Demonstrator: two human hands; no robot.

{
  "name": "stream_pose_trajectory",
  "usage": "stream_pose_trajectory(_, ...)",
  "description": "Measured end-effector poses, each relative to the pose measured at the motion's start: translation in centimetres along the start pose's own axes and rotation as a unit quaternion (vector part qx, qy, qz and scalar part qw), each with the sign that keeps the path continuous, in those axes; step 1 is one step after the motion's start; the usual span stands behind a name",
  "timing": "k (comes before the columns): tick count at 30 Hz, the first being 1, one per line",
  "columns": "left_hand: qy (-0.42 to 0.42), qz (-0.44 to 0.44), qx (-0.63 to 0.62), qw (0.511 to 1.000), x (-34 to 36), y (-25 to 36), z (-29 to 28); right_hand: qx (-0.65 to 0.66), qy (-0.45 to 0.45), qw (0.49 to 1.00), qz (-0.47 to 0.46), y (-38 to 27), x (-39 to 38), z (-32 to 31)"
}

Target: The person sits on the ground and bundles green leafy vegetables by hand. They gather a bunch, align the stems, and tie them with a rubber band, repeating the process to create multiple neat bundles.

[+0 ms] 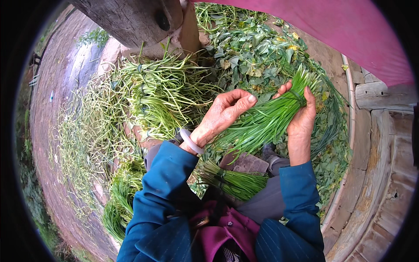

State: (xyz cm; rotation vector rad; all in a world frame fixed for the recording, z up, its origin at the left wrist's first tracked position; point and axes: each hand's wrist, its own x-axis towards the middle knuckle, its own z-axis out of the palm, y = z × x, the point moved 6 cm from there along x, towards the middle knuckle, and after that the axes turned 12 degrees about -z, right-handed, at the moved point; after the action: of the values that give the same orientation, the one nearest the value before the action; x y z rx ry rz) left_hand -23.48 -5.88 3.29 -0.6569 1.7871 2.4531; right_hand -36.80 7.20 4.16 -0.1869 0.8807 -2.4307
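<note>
My right hand (pixel 300 114) grips a bunch of long green leafy stalks (pixel 270 114), banded near its pale upper ends, with the leaves trailing down to the left. My left hand (pixel 227 107), with a pale bracelet on the wrist, is closed beside those trailing leaves; what is between its curled fingers, if anything, I cannot make out. Below, another tied green bunch (pixel 231 183) lies by my lap on a flat slab (pixel 244 162). More loose green bunches (pixel 118 201) lie by my left arm.
Tied bundles of pale stems (pixel 161 100) lie against a weathered wooden post (pixel 131 22). Loose pale stems (pixel 83 139) and leafy greens (pixel 244 52) cover the ground. A pink sheet (pixel 331 26) hangs at the upper right. Wooden planks (pixel 384 183) run along the right side.
</note>
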Motion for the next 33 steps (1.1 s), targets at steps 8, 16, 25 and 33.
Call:
stream_pose_trajectory(8,-0.17,-0.071,-0.023,0.983,-0.7,-1.0,2.8,0.011,-0.034,0.999,-0.032,-0.6,0.1,0.9)
stream_pose_trajectory(16,-0.073,0.006,-0.033,0.997,-0.1,0.1,1.0,-0.024,-0.034,0.998,0.037,0.7,-0.8,1.1)
stream_pose_trajectory(25,-0.087,-0.019,0.003,0.996,0.1,-0.3,0.8,-0.025,-0.008,0.999,0.033,0.9,-0.7,1.0)
stream_pose_trajectory(33,0.317,0.369,0.232,0.842,-2.8,4.3,-1.6,-0.034,0.012,0.999,-0.015,0.2,-0.3,-0.3)
